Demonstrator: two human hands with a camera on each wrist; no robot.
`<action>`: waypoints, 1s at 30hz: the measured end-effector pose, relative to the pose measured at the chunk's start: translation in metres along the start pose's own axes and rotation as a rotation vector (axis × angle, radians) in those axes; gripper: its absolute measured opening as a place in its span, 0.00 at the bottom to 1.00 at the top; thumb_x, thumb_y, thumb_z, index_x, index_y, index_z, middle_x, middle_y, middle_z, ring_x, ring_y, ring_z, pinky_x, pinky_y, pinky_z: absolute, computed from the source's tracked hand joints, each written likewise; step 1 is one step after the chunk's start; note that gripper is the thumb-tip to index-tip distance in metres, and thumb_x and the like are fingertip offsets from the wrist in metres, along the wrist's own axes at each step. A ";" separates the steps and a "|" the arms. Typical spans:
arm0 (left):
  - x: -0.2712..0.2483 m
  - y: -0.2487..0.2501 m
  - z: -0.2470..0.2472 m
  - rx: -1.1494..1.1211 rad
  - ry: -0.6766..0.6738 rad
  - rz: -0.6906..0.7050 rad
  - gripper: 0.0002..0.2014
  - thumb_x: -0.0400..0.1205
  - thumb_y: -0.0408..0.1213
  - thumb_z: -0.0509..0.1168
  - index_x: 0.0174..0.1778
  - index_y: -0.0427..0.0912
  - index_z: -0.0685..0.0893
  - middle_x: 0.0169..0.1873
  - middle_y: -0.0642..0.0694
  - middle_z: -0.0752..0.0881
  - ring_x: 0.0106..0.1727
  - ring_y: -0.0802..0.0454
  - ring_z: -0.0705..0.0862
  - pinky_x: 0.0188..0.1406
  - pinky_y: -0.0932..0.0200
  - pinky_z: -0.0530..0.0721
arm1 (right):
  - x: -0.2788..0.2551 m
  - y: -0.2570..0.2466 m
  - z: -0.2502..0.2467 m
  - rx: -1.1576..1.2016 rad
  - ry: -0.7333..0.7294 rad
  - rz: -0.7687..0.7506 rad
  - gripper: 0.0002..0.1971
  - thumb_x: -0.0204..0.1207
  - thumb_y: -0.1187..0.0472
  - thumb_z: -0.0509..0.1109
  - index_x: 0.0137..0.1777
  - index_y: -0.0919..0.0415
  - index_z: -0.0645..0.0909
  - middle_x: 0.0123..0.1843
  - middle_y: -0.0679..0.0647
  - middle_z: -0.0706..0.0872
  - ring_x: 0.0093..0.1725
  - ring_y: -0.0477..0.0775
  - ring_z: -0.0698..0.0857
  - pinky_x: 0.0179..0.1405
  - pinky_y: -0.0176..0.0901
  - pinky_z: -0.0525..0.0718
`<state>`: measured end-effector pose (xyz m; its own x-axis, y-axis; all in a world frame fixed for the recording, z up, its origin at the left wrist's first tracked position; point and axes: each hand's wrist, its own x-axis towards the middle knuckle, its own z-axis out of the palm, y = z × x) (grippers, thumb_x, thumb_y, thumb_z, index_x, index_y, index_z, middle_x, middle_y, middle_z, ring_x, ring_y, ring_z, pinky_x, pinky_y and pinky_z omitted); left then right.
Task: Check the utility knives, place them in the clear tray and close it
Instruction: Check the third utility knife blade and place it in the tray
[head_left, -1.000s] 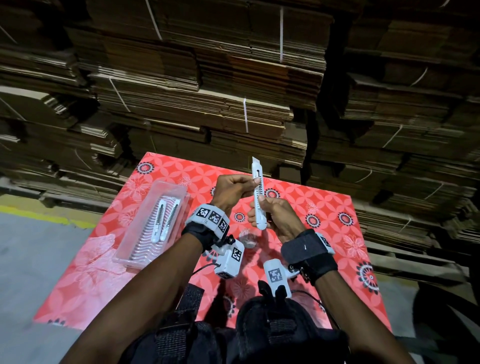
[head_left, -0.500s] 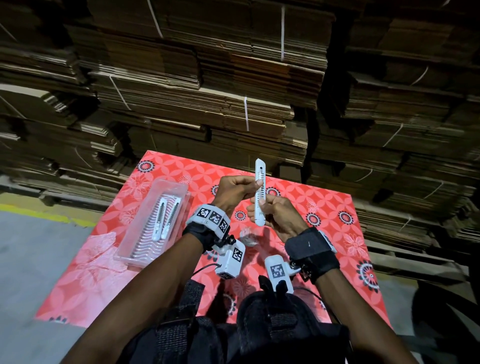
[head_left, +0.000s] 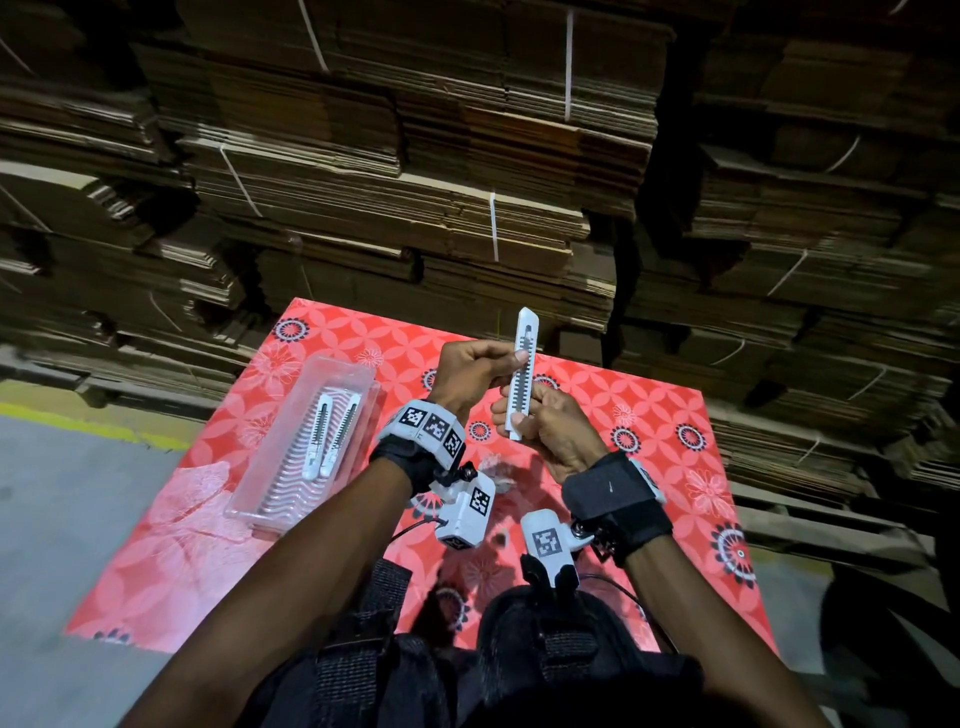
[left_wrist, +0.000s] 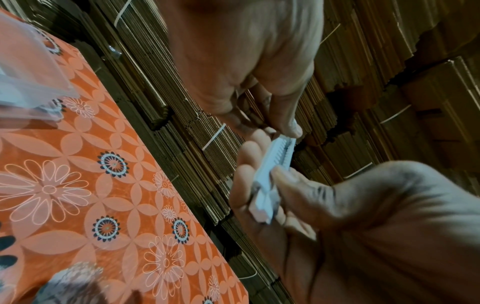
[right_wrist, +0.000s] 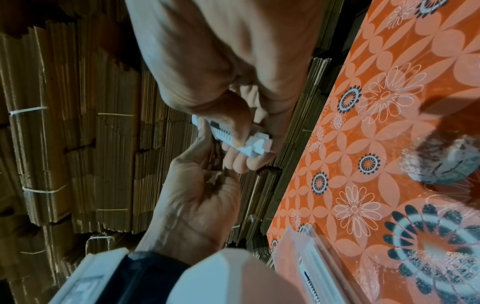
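White utility knife (head_left: 522, 375) held upright above the desk (head_left: 649, 415), between both hands. Right hand (head_left: 550, 434) grips its lower end, fingers curled round; left hand (head_left: 470, 375) pinches its middle. Clear tray (head_left: 260, 467) lies open at left, 2 knives (head_left: 330, 434) inside. Cardboard stacks (head_left: 415, 156) behind.

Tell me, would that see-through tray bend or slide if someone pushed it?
Probably both. The clear tray looks like thin moulded plastic, so it likely flexes easily. It lies flat on the smooth-looking red cloth with only two utility knives inside, so it seems light and would probably slide rather than tip.
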<state>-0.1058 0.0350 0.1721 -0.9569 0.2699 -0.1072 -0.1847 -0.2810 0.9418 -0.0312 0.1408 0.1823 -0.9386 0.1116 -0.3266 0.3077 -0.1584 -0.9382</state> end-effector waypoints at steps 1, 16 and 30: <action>0.001 0.000 0.000 0.003 0.007 -0.002 0.04 0.74 0.25 0.74 0.40 0.37 0.91 0.30 0.48 0.91 0.32 0.54 0.88 0.35 0.63 0.87 | 0.001 0.000 0.000 0.011 0.002 0.004 0.19 0.74 0.85 0.53 0.48 0.65 0.80 0.42 0.63 0.87 0.41 0.56 0.87 0.41 0.41 0.90; 0.002 -0.014 -0.008 -0.001 0.113 -0.040 0.08 0.74 0.27 0.75 0.47 0.28 0.89 0.38 0.38 0.90 0.32 0.53 0.88 0.32 0.64 0.85 | 0.002 0.007 -0.002 0.110 -0.081 0.049 0.18 0.76 0.85 0.54 0.58 0.71 0.79 0.46 0.65 0.88 0.43 0.57 0.89 0.47 0.44 0.91; 0.001 -0.011 -0.005 -0.004 0.122 -0.026 0.06 0.74 0.27 0.74 0.45 0.30 0.90 0.40 0.38 0.91 0.38 0.49 0.89 0.39 0.60 0.88 | 0.005 0.009 -0.006 0.111 -0.072 0.029 0.22 0.73 0.88 0.54 0.64 0.75 0.76 0.49 0.67 0.88 0.46 0.60 0.89 0.50 0.47 0.90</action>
<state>-0.1063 0.0334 0.1603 -0.9719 0.1630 -0.1699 -0.2105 -0.2789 0.9370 -0.0323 0.1458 0.1720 -0.9395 0.0354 -0.3408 0.3195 -0.2686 -0.9087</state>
